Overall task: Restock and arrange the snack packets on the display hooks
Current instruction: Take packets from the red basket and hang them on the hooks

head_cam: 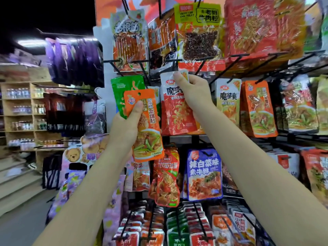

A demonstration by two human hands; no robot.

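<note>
Now, head view: your right hand (pixel 190 94) pinches top edge of red-and-white packet (pixel 174 110) directly below black hook (pixel 174 65); hang hole hidden by fingers. Packet's long axis vertical. Your left hand (pixel 126 128) grips orange packet (pixel 144 125) upright, hole free, left of that hook, lower. Both arms raised, right hand nearer hook.

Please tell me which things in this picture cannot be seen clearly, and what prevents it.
- Head view: hole of the red and white packet, covered by the right hand; on its hook or not, unclear.
- Green packet: lower part behind the orange packet held by the left hand.
- Wooden shelves at left: bottles blurred.
</note>
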